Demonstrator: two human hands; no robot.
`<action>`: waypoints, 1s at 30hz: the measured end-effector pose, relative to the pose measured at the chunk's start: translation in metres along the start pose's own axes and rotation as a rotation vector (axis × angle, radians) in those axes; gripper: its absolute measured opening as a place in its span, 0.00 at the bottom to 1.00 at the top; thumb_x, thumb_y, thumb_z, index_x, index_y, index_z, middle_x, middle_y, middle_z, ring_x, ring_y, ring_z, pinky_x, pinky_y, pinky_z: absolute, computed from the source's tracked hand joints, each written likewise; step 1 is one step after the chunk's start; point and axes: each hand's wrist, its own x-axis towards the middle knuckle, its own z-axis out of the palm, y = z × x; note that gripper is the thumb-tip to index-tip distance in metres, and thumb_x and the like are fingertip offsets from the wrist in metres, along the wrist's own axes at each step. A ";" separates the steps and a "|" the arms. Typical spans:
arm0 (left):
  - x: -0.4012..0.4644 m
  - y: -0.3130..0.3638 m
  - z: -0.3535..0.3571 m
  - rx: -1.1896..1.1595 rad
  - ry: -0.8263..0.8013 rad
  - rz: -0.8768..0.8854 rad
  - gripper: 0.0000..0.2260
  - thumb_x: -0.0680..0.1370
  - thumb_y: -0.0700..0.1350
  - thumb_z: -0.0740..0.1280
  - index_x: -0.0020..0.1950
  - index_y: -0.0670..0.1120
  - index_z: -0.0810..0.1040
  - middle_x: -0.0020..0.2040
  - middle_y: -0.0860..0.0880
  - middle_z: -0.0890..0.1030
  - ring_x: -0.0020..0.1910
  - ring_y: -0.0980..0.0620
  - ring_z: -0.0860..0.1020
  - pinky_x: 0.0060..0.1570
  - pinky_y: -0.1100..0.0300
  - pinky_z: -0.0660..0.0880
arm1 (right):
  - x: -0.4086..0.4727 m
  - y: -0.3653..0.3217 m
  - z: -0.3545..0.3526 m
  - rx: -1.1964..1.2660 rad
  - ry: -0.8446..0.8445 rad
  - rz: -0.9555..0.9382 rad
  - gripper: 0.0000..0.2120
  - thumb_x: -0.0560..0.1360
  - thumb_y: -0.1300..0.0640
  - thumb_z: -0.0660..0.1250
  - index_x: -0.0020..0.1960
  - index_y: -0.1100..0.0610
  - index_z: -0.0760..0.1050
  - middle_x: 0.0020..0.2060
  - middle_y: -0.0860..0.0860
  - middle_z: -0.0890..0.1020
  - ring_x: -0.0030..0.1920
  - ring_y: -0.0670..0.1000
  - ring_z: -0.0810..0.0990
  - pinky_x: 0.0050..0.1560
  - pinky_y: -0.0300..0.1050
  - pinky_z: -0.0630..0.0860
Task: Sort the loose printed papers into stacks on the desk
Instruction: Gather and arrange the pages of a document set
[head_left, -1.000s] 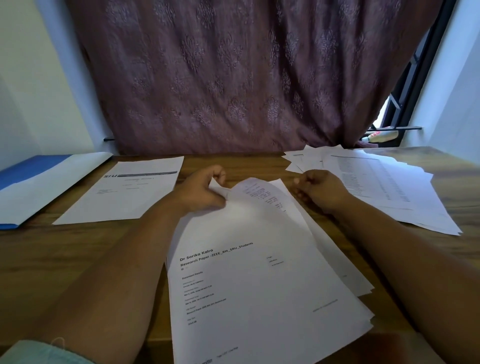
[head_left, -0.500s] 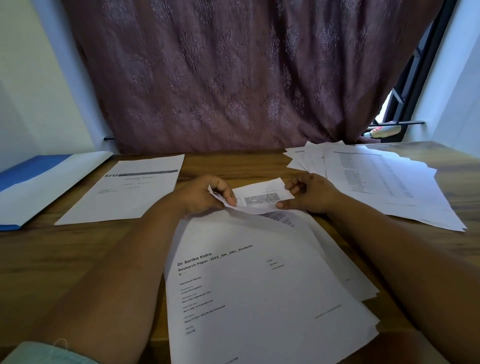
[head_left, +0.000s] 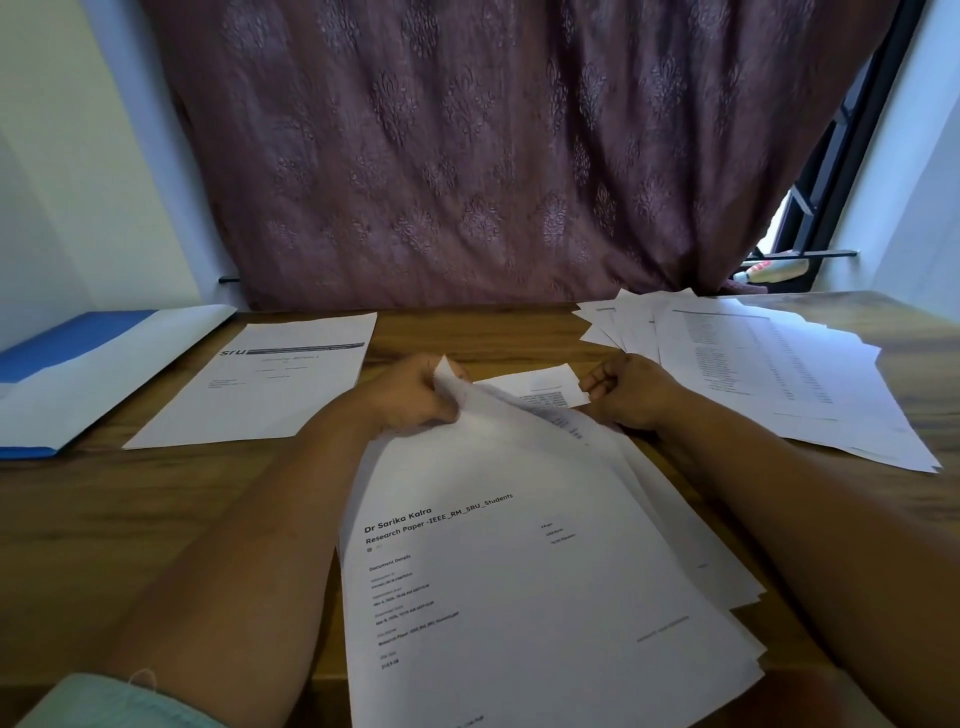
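Fanned stack of white printed papers (head_left: 519, 571) lying long axis front-to-back at wooden desk's (head_left: 130, 509) near edge, far corner pinched up by left hand (head_left: 415, 395), lifted sheet's top edge gripped by right hand (head_left: 628, 389).

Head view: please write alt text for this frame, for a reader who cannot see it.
A person's left hand lifts the far corner of the top printed sheet of a central stack while the right hand pinches a smaller sheet beneath it. On the wooden desk lie a single page at left and a fanned pile at right.
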 end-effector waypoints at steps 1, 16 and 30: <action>-0.001 0.001 0.000 0.002 0.015 -0.002 0.11 0.71 0.29 0.70 0.46 0.44 0.83 0.46 0.42 0.84 0.46 0.49 0.80 0.46 0.58 0.77 | -0.001 -0.001 -0.001 -0.010 0.000 -0.007 0.12 0.72 0.58 0.74 0.51 0.60 0.75 0.46 0.49 0.77 0.43 0.47 0.75 0.45 0.38 0.72; -0.006 0.006 0.003 -0.101 -0.038 0.059 0.23 0.72 0.25 0.70 0.62 0.45 0.78 0.53 0.52 0.84 0.51 0.58 0.83 0.48 0.64 0.80 | -0.001 0.005 -0.002 0.280 0.089 0.027 0.12 0.78 0.48 0.66 0.49 0.57 0.79 0.47 0.51 0.84 0.46 0.53 0.82 0.55 0.47 0.78; -0.005 0.006 0.000 -0.079 -0.055 0.057 0.25 0.72 0.28 0.72 0.64 0.48 0.78 0.56 0.54 0.84 0.53 0.57 0.83 0.49 0.64 0.79 | -0.004 0.005 -0.002 0.379 0.019 0.032 0.15 0.79 0.45 0.62 0.54 0.56 0.78 0.50 0.51 0.83 0.48 0.54 0.82 0.52 0.46 0.77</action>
